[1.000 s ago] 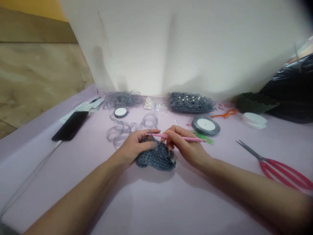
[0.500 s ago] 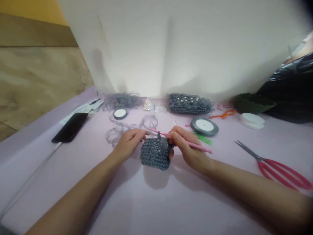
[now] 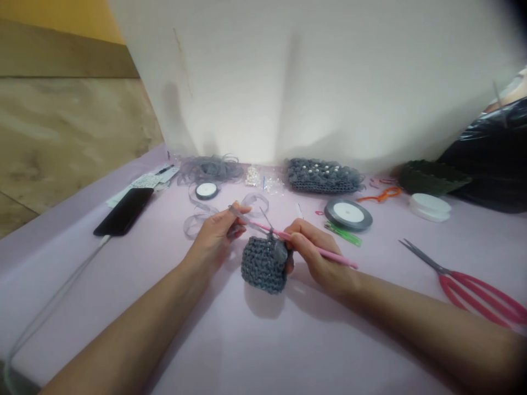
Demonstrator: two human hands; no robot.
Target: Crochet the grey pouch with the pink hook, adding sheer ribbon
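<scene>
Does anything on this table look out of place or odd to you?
Nothing looks damaged or spilled. The only untidy bit is the sheer grey ribbon, lying in loose loops by the left hand rather than wound on a spool.

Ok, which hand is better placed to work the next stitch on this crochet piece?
Probably the right hand: it grips the pink crochet hook right beside the grey crocheted piece. The left hand seems occupied pinching the grey ribbon, held up off the stitches.
</scene>
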